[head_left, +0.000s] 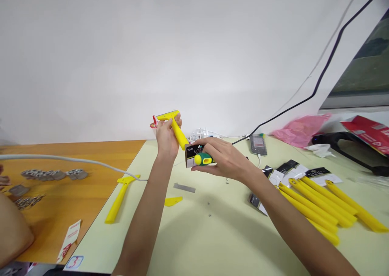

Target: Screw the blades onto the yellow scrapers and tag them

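My left hand (168, 138) is closed around the neck of a yellow scraper (180, 133), its head tilted up and to the left. A small red-and-white piece (154, 123) shows beside that head. My right hand (226, 156) grips a green-and-yellow screwdriver handle (204, 159) and the black-and-white card sleeve (190, 156) at the scraper's lower end. The screwdriver's shaft is hidden. Below the hands, a flat metal blade (184, 187), a yellow plastic cover piece (173, 201) and several tiny screws (209, 215) lie on the pale tabletop (194, 243).
At left, another yellow scraper (121, 197) lies under a grey cable (100, 164). Several yellow handles (322, 201) with card labels lie at right, near a phone (258, 144) and a pink bag (300, 130). On the wooden table (100, 152) are metal parts and another person's arm (13, 231).
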Demonstrator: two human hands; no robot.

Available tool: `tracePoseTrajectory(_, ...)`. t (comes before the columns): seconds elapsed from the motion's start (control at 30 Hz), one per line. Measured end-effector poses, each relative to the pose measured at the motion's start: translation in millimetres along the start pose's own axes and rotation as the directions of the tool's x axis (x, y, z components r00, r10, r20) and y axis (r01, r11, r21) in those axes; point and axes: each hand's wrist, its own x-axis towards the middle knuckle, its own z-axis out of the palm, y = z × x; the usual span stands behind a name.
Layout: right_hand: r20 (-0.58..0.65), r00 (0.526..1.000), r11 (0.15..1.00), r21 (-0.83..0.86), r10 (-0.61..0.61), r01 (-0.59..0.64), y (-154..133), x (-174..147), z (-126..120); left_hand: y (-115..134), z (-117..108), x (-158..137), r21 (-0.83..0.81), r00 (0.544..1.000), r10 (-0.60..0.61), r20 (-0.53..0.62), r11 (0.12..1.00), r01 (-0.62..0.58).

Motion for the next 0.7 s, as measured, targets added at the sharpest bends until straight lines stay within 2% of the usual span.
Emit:
tracePoseTrajectory(0.23,0.007,1.0,1.0,0.011,-0.016,0.016,-1.8,-2.8,-1.9,-4.4,3.3,1.4,-0.049,0.995,0.028,-0.099,0.998,-0.033)
tracePoseTrajectory(0.37,0.013,1.0,1.0,-0.012,-0.022,0.022,-2.9,-1.8,-0.3,-5.0,4.9,-0.7,-0.056,0.993,0.035,-0.111,0.998,-0.041)
tracePoseTrajectory(0.47,-0.004,0.999,0.998,-0.054,-0.036,0.036,-2.3,-0.5,0.6,-6.3,8.2,-5.6,-0.053,0.997,0.048,-0.064,0.997,-0.051)
tracePoseTrajectory(0.7,-0.066,0.997,0.99,-0.135,-0.039,0.03,3.7,0.6,-5.1,-6.8,6.4,-9.9,-0.002,0.988,0.043,0.147,0.999,-0.043)
